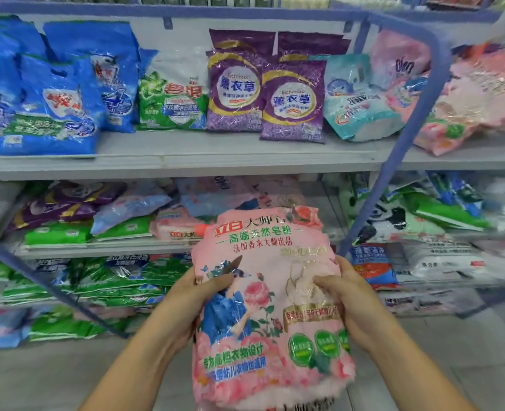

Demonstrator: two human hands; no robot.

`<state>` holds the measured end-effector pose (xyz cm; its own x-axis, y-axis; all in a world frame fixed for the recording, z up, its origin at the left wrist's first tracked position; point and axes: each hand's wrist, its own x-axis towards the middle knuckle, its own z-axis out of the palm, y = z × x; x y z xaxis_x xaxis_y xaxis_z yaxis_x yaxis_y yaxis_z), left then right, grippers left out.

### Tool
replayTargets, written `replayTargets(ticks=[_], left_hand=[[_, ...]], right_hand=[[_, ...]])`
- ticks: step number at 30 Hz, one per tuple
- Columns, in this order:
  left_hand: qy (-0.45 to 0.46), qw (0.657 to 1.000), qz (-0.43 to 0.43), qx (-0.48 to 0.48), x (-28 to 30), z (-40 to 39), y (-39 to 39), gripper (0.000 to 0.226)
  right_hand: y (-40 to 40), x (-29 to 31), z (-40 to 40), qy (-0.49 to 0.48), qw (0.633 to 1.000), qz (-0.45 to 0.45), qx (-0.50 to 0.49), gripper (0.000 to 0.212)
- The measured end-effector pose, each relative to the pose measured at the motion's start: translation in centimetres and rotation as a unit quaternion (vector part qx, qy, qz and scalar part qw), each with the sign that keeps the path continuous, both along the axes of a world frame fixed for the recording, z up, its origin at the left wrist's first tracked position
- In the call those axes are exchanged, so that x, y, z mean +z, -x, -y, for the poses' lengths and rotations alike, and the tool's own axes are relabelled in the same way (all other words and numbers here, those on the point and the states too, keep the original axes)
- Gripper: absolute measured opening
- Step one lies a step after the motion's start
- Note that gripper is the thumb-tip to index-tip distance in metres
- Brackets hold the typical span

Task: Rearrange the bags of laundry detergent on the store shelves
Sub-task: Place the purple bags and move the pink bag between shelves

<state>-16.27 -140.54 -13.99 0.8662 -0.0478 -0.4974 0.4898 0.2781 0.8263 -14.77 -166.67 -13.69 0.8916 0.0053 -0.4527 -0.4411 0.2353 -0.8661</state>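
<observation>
I hold a pink detergent bag (269, 295) printed with roses upright in front of the shelves. My left hand (198, 295) grips its left edge, thumb across the front. My right hand (344, 295) grips the right edge, thumb pressed into the plastic. On the upper shelf (186, 155) stand blue bags (52, 105), a green and white bag (172, 102), two purple bags (263, 96) in front and more behind, a teal bag (358, 99) and pink bags (471, 102). A matching pink bag (175, 226) lies on the middle shelf.
The middle shelf (103, 250) carries flat piles of purple, light blue and green bags. Stacked green bags (111, 280) fill the lower shelf. A blue metal upright (393, 167) divides the racks; to its right lie mixed bags (423, 221). Grey tiled floor (67, 375) lies below.
</observation>
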Motion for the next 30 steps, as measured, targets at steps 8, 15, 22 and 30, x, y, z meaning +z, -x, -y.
replayTargets(ticks=[8, 15, 22, 30], left_hand=[[-0.064, 0.995, 0.015, -0.075, -3.1, 0.2, -8.6, 0.071], [-0.219, 0.972, 0.055, -0.068, -4.9, 1.6, -16.5, 0.075], [-0.314, 0.949, 0.029, -0.02, -4.9, 3.4, -23.1, 0.083], [-0.382, 0.919, 0.002, -0.1, -7.8, 3.4, -29.1, 0.045]], right_hand=[[-8.1, -3.5, 0.8, 0.092, 0.996, -0.003, -0.014, 0.043], [-14.7, -6.7, 1.4, 0.197, 0.973, 0.006, 0.122, 0.093], [-21.2, -6.4, 2.5, 0.227, 0.96, 0.005, 0.161, 0.088], [-28.2, -8.0, 2.6, 0.239, 0.96, -0.05, 0.134, 0.036]])
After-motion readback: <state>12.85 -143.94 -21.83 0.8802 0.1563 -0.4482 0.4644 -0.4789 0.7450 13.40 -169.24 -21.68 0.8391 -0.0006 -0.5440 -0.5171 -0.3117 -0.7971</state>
